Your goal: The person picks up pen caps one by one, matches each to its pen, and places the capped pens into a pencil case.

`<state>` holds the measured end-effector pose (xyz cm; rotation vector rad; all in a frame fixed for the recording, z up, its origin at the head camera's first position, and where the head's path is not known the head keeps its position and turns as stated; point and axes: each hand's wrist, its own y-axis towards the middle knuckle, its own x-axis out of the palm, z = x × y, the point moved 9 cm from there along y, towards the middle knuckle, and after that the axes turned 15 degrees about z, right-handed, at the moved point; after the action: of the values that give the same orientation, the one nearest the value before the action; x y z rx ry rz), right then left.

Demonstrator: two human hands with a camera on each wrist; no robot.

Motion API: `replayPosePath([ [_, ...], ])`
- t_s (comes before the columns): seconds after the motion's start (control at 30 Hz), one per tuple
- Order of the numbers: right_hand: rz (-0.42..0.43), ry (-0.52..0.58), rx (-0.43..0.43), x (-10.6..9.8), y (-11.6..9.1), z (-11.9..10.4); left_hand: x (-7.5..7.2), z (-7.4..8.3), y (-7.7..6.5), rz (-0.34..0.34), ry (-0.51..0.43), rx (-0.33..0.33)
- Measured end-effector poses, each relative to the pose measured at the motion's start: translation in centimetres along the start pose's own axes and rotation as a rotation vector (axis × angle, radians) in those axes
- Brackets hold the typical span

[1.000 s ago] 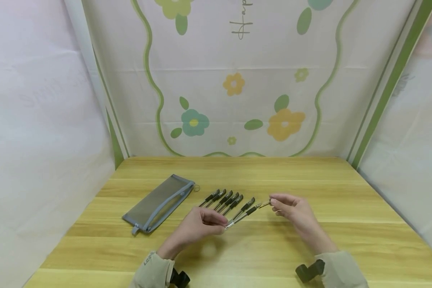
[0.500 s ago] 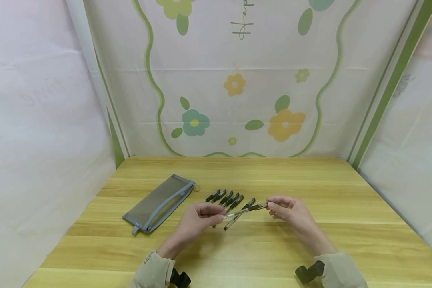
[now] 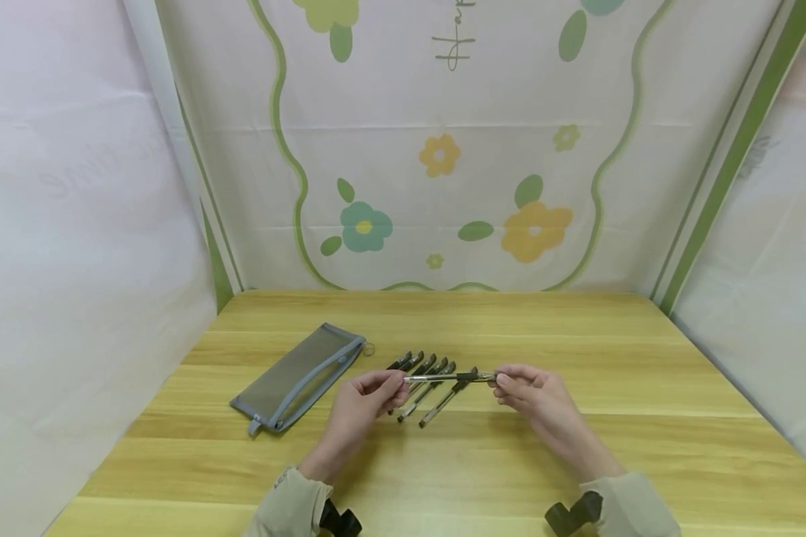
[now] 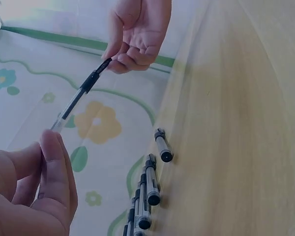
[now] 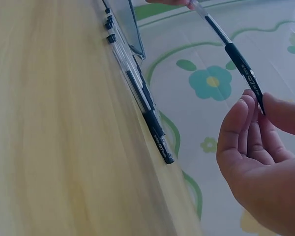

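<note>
Right hand point(image 3: 536, 397) pinches crosswise pen point(image 3: 436, 378); black end point(image 3: 466, 377) rightward

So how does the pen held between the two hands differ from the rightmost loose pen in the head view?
The held pen is up in the air, pinched by the left hand and right hand; the rightmost pen lies on the table, untouched.
In the head view, the held pen runs nearly level across the picture; the rightmost pen slants, its black end farther from the person.
Both have clear barrels with black grips.
</note>
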<state>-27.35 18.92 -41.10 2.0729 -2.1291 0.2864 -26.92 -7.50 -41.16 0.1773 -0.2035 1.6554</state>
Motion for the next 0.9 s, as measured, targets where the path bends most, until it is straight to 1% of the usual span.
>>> replayPosePath([
  [0.03,0.006,-0.019,-0.011,0.0,0.0,-0.1,-0.1,0.0,0.0,0.003,0.004,0.000],
  [0.13,0.028,-0.105,-0.053,-0.1,0.0,-0.4,-0.2,0.2,0.0,0.006,0.055,0.011],
  [0.2,0.043,-0.163,-0.079,-0.3,0.1,-0.5,-0.2,0.3,0.0,-0.002,0.084,0.016],
  [0.3,0.049,-0.198,-0.103,-0.7,0.1,-0.7,-0.1,0.5,-0.1,-0.027,0.127,0.034],
  [0.33,0.042,-0.192,-0.107,-0.8,0.1,-0.8,-0.1,0.5,-0.2,-0.040,0.135,0.039],
  [0.43,-0.002,-0.125,-0.103,-0.9,-0.1,-0.9,0.3,0.6,-0.3,-0.079,0.140,0.046],
  [0.57,-0.051,-0.034,-0.079,-0.9,-0.3,-1.0,0.7,0.6,-0.5,-0.109,0.115,0.034],
  [0.83,-0.079,0.013,-0.064,-0.3,-0.5,-1.3,1.0,0.7,-0.6,-0.131,0.083,0.034],
  [0.9,-0.073,0.022,-0.056,-0.3,-0.5,-1.2,1.0,0.7,-0.6,-0.137,0.083,0.039],
])
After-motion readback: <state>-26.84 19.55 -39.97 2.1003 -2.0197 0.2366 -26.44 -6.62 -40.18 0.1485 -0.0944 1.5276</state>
